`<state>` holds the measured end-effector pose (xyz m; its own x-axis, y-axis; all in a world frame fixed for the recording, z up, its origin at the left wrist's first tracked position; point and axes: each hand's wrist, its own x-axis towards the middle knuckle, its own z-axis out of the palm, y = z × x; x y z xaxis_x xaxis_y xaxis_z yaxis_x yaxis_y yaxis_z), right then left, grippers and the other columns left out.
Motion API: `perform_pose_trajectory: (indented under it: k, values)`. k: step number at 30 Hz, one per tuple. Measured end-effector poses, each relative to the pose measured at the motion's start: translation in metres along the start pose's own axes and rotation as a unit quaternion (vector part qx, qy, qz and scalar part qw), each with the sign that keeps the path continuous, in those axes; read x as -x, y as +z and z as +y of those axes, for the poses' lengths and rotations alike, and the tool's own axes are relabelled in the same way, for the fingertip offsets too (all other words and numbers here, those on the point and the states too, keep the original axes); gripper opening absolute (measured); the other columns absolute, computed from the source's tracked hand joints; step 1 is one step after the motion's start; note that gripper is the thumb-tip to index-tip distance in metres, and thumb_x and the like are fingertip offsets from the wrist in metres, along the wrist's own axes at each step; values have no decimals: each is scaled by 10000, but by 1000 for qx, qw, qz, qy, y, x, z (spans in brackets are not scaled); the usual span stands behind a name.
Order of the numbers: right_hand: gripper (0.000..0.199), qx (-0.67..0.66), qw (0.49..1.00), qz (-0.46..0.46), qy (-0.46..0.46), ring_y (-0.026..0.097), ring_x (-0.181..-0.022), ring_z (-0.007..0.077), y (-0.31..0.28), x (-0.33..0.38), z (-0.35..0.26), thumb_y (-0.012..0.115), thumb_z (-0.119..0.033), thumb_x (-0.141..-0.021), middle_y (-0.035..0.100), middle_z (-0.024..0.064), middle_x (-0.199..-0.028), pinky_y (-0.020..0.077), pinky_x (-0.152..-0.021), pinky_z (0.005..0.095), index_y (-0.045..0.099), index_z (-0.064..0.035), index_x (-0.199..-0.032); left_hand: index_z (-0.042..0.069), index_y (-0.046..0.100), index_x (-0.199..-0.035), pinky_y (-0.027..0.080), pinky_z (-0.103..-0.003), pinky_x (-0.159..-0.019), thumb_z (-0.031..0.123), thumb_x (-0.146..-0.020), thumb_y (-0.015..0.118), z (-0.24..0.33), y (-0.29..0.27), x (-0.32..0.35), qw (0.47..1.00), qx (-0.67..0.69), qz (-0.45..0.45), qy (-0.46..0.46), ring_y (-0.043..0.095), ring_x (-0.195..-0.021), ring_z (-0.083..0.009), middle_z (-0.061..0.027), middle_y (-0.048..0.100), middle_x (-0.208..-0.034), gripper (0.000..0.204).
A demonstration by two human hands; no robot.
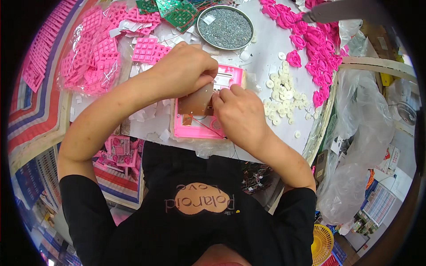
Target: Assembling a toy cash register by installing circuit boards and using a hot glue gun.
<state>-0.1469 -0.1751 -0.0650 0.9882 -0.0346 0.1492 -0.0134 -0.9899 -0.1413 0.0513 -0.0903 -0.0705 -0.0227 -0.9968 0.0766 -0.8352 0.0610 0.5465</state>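
Bright light fills the centre, while curved edges fade to black.

Elbows (73, 155) were bent outward, forearms (288, 159) converging. Left hand (194, 66) arched, fingers (207, 79) curled downward. Right hand (239, 110) sat just beside, slightly lower, knuckles bent.

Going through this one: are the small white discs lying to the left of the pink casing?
No, the small white discs lie to the right of the pink casing.
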Motion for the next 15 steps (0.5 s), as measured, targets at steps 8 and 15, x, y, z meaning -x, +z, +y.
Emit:
perform_pose_trajectory:
  k: [8, 15]
  values:
    - [191, -56, 996, 59, 27, 604, -708, 208, 16, 12, 3, 737, -101, -743, 594, 40, -729, 504, -591, 350, 715, -52, -926, 73, 680, -804, 467, -433, -832, 141, -770, 712, 7, -5, -23, 985, -71, -126, 90, 628, -884, -280, -63, 653, -841, 83]
    - [136, -101, 985, 127, 55, 597, -649, 218, 22, 17, 0, 757, -85, -754, 591, 44, -713, 487, -547, 345, 689, -69, -871, 121, 704, -832, 455, -407, -819, 166, -775, 673, 14, 9, -27, 958, -224, -122, 132, 649, -878, -226, -39, 677, -829, 79]
